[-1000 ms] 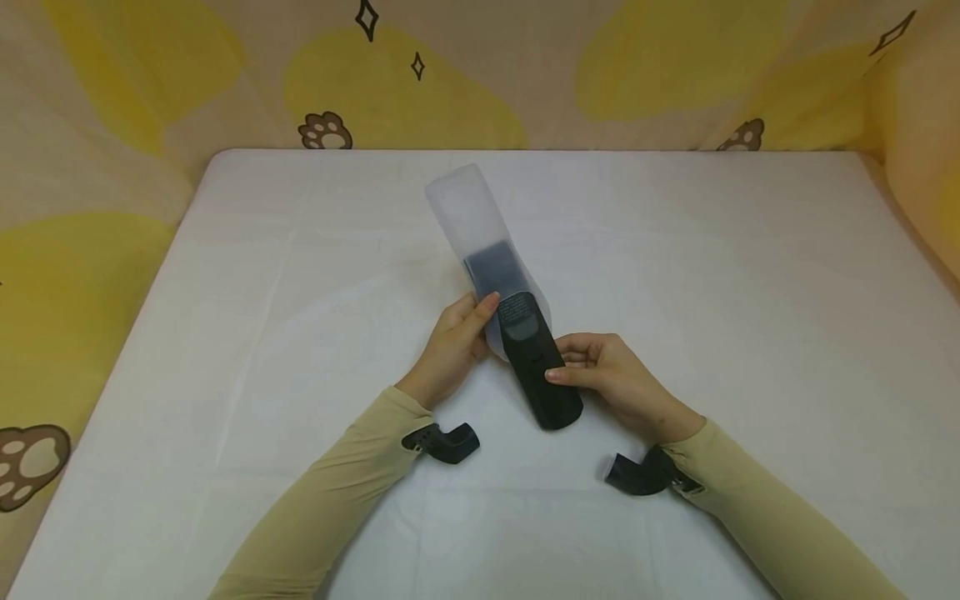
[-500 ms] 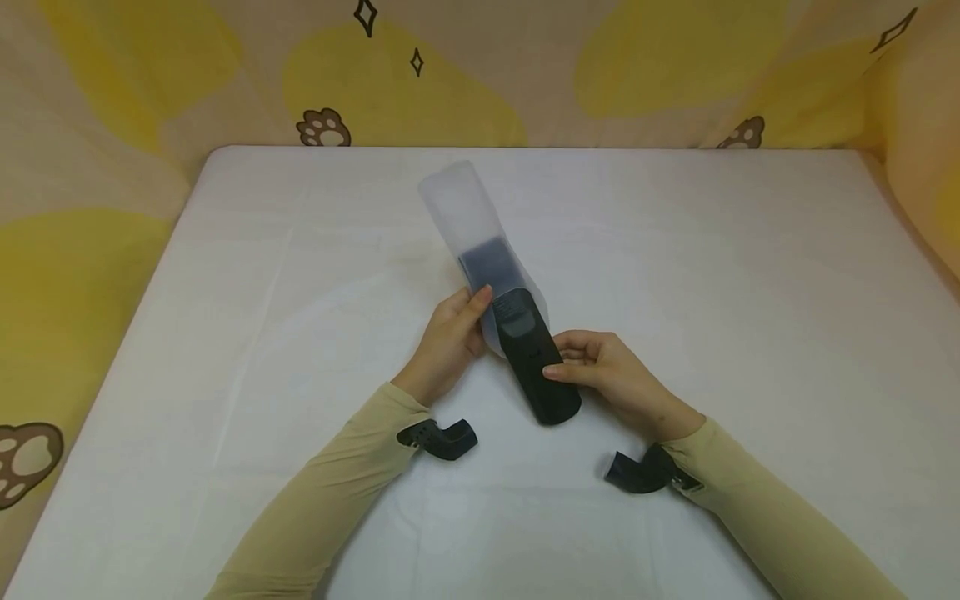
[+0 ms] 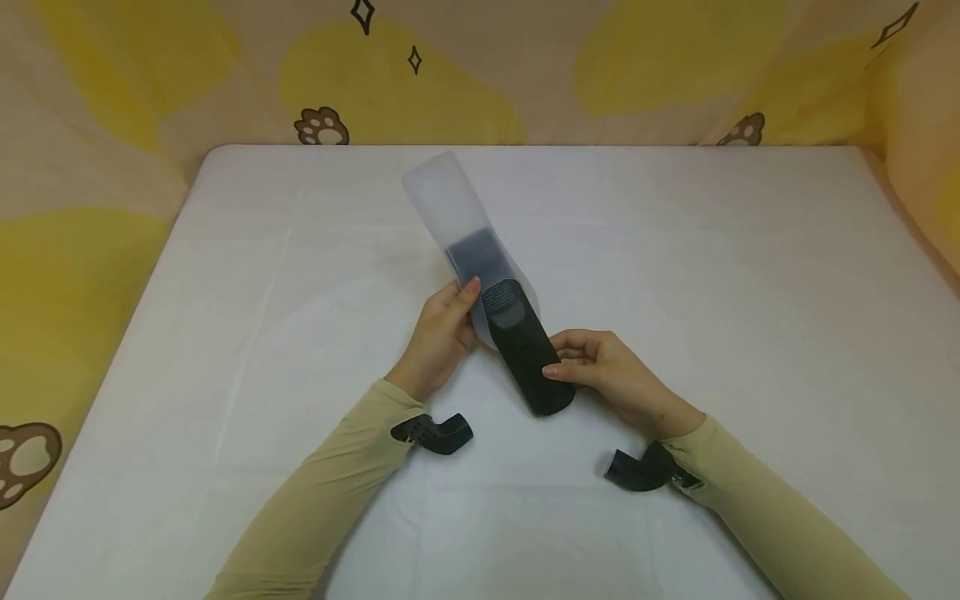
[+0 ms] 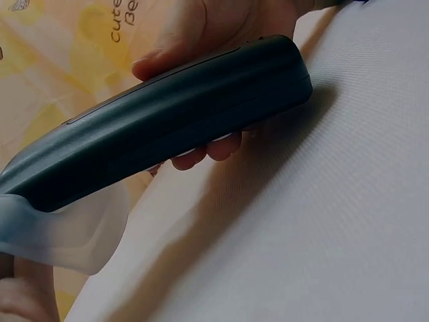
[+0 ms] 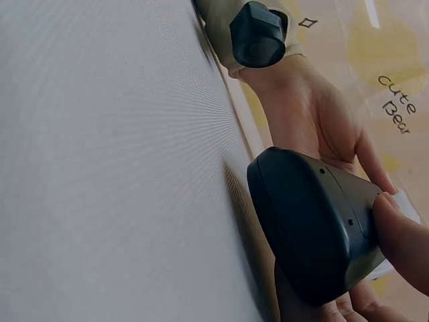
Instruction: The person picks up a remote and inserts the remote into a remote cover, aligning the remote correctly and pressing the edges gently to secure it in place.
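A black remote control (image 3: pixel 522 350) lies back side up, its far part inside a translucent sleeve (image 3: pixel 446 196) and its near part bare. The left hand (image 3: pixel 442 329) grips the sleeve around the covered part of the remote, thumb on top. Lower down, the right hand (image 3: pixel 600 367) pinches the remote's bare end from the right, with thumb above and fingers beneath. In the left wrist view, the remote (image 4: pixel 174 121) is seen side-on, raised over its shadow, and the sleeve's flared mouth (image 4: pixel 100 235) hangs open below it. The right wrist view shows the remote's rounded end (image 5: pixel 308 228).
A white-covered table (image 3: pixel 750 275) spreads under both hands. Behind it hangs a yellow patterned cloth (image 3: pixel 637 67) with paw prints. Black wrist cameras (image 3: pixel 435 433) sit on both sleeved forearms.
The left hand has drawn the sleeve and remote a little leftward and away from the body. The right hand keeps its pinch on the remote and hardly moves.
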Demonstrator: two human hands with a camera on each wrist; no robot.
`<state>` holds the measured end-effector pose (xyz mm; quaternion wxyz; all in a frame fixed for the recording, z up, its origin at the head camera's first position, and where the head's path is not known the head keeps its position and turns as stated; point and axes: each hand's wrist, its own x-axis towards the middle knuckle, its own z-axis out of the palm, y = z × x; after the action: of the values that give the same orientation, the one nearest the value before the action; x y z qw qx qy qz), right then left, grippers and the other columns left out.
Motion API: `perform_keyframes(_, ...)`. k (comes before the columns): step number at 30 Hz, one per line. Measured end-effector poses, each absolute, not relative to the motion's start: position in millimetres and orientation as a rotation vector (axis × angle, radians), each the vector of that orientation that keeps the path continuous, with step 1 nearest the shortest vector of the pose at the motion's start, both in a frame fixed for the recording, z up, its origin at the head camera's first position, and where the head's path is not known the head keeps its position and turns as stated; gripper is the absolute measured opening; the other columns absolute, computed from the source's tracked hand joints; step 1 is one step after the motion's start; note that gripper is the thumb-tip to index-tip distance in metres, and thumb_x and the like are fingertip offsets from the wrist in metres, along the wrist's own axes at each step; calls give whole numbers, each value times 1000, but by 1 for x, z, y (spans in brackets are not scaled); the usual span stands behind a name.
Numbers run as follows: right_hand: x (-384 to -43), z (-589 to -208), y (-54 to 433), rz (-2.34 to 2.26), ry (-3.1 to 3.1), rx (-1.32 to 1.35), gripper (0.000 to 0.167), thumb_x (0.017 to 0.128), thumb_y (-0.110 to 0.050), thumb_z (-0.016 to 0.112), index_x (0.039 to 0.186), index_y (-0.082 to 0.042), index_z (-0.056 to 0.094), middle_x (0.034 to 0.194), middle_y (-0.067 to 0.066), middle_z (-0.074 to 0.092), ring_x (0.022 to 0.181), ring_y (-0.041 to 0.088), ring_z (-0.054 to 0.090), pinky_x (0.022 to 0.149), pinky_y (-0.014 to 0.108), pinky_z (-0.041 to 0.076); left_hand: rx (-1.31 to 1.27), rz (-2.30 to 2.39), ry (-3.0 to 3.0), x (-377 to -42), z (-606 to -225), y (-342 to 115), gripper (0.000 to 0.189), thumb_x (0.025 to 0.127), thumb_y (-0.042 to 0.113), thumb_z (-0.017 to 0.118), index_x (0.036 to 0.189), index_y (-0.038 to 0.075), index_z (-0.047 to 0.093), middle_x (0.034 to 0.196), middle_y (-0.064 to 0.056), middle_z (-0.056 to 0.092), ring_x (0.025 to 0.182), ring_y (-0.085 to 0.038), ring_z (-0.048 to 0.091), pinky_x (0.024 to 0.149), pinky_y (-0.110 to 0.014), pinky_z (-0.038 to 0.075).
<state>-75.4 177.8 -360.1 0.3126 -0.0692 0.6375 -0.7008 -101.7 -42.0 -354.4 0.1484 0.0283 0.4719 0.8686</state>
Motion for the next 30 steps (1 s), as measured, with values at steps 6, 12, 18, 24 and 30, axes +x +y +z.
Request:
perform_keyframes(6,-75,-359,177,-1877,1687,-188,29,86,2,63,112,12,55,95,4,68,85,14,65,77,26,52,94,2477,1368,-101,-354,-42,35,103,16,39,127,-10,41,105,-3,61,97,-10,60,84,-23,48)
perform_keyframes(12,-76,-361,177,-1896,1693,-214,26,86,4,61,109,13,55,92,5,69,84,14,66,75,26,52,106,2488,1358,-100,-355,-41,32,102,20,43,121,-5,44,103,-1,62,95,-10,60,85,-23,48)
perform_keyframes(18,-76,-363,178,-1907,1702,-220,27,85,5,62,109,15,55,91,5,69,84,14,66,75,25,52,123,2475,1375,-100,-357,-40,33,101,22,45,120,-4,45,104,-1,61,96,-10,59,85,-23,47)
perform_keyframes(24,-76,-362,178,-1908,1700,-197,26,85,5,62,108,14,55,91,5,70,83,14,66,74,25,53,143,2437,1417,-100,-358,-40,41,101,23,45,126,-9,41,108,-2,59,101,-11,57,89,-24,45)
perform_keyframes(30,-74,-362,177,-1900,1715,-186,26,86,3,63,109,13,56,91,5,70,84,13,66,74,25,52,145,2420,1432,-98,-357,-41,51,99,29,50,127,-11,40,111,-3,56,107,-11,53,95,-25,41)
